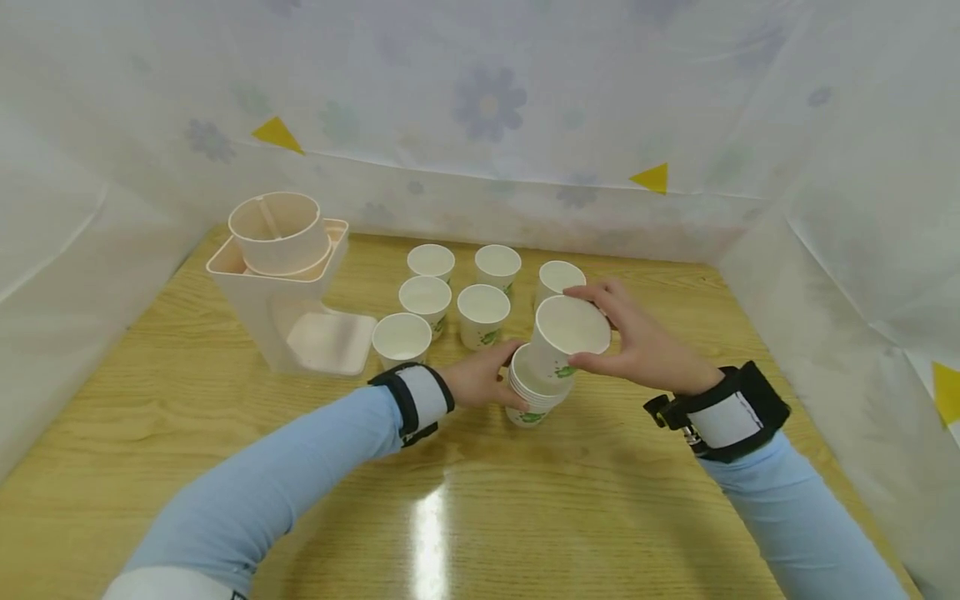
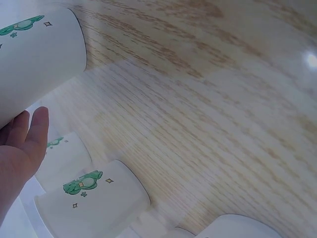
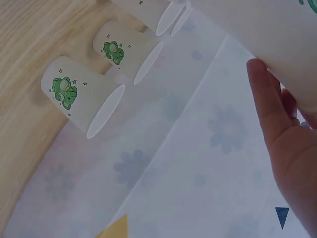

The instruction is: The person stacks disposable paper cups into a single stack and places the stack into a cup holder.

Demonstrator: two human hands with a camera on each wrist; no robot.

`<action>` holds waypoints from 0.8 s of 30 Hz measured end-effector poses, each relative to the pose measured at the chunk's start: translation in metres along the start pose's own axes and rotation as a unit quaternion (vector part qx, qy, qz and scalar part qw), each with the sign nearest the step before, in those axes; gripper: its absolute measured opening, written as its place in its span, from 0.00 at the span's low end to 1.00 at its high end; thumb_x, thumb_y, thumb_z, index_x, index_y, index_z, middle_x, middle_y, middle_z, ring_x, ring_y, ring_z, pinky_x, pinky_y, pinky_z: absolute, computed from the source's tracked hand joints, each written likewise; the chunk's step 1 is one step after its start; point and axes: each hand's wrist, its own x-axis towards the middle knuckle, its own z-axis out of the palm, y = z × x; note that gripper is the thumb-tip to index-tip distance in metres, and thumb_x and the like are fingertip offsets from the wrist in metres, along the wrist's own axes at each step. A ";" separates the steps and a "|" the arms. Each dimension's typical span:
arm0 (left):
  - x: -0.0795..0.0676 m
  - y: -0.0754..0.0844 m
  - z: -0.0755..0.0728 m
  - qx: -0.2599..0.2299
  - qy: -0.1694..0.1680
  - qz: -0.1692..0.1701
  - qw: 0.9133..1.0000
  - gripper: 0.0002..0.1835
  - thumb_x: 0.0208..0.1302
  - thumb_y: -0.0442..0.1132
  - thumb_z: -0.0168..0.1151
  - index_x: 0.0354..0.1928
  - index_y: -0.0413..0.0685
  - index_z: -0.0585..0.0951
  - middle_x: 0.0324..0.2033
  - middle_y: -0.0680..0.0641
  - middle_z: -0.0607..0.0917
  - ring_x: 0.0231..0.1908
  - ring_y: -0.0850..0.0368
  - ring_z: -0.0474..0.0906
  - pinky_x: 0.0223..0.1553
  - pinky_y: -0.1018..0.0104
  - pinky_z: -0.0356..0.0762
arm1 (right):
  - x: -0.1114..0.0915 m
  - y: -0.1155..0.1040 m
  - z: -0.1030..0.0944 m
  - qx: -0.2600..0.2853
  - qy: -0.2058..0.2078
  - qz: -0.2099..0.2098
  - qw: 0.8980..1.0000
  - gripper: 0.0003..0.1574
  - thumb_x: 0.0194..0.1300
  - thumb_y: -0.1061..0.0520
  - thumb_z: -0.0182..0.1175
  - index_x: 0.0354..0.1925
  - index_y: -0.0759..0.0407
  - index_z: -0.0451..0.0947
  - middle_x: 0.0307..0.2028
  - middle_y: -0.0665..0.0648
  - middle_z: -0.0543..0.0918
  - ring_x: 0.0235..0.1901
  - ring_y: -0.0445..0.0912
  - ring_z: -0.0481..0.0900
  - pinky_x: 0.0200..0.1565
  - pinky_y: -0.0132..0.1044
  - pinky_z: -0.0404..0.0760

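A short stack of white paper cups [image 1: 534,398] with green prints stands on the wooden table [image 1: 480,500]. My left hand [image 1: 513,375] grips the stack from its left side. My right hand [image 1: 581,327] holds a single paper cup [image 1: 564,337] by its rim, tilted, with its base in the top of the stack. In the left wrist view the stack [image 2: 34,59] lies against my fingers [image 2: 30,136]. The right wrist view has the held cup [image 3: 267,34] at the top right, with my thumb [image 3: 267,106] on it.
Several loose cups [image 1: 424,296] stand upright in two rows behind the stack. A beige cup dispenser [image 1: 281,275] with a tray stands at the back left. Flower-printed plastic sheeting [image 1: 487,108] walls the table on three sides.
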 end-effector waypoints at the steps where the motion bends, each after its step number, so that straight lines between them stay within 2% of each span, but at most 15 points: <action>1: 0.000 0.000 0.000 0.001 0.000 0.001 1.000 0.43 0.53 0.37 0.68 0.69 0.40 0.58 0.64 0.40 0.70 0.63 0.48 0.65 0.62 0.47 0.68 | 0.000 0.000 0.001 0.002 -0.004 0.001 1.000 0.43 0.52 0.57 0.68 0.63 0.65 0.63 0.51 0.65 0.66 0.47 0.53 0.67 0.47 0.52 0.71; 19: 0.002 -0.004 0.000 0.005 -0.001 0.012 1.000 0.43 0.53 0.37 0.68 0.69 0.40 0.58 0.64 0.40 0.70 0.63 0.48 0.65 0.62 0.46 0.68 | 0.003 0.001 0.006 -0.023 -0.021 -0.015 0.999 0.45 0.49 0.56 0.70 0.63 0.68 0.64 0.50 0.64 0.66 0.48 0.53 0.67 0.50 0.53 0.72; 24: 0.002 -0.004 0.000 0.007 0.000 0.015 1.000 0.42 0.53 0.37 0.68 0.69 0.40 0.58 0.63 0.40 0.70 0.63 0.48 0.66 0.62 0.46 0.68 | 0.005 0.004 0.008 -0.034 -0.037 -0.012 0.999 0.44 0.50 0.54 0.70 0.62 0.65 0.65 0.50 0.63 0.67 0.48 0.52 0.67 0.49 0.51 0.73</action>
